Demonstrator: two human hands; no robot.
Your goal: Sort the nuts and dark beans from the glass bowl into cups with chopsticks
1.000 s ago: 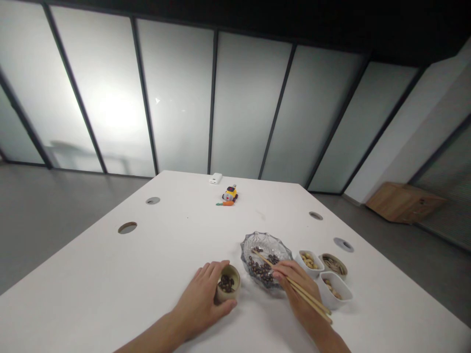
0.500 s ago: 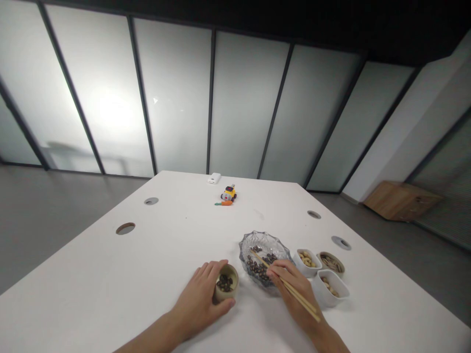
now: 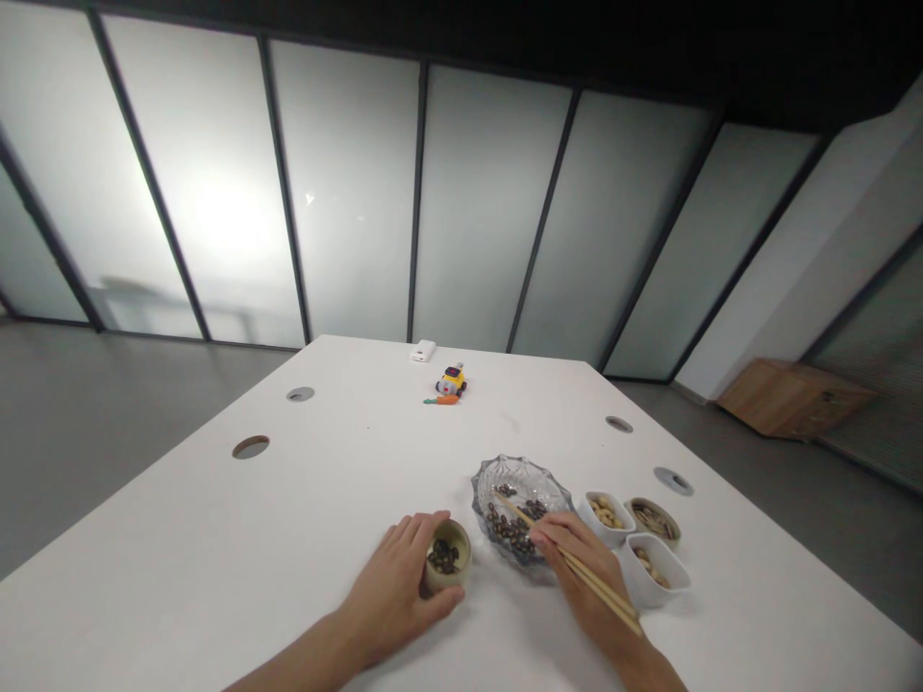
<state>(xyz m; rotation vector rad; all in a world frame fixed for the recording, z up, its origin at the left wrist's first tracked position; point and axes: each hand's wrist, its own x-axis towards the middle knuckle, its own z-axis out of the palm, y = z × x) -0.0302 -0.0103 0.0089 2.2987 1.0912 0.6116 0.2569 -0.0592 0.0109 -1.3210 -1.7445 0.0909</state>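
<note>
My left hand wraps around a small tan cup holding dark beans, resting on the white table. My right hand grips a pair of wooden chopsticks whose tips reach into a clear glass dish of dark beans. The dish stands just right of the cup. I cannot tell if a bean is pinched between the tips.
Three small bowls sit right of the dish: a white one with pale nuts, a tan one with seeds, a white one nearest me. A yellow toy, orange carrot and white box lie at the far edge. Round cable holes dot the table.
The chopstick tips and right hand shifted slightly within the glass dish. My left hand stays on the cup.
</note>
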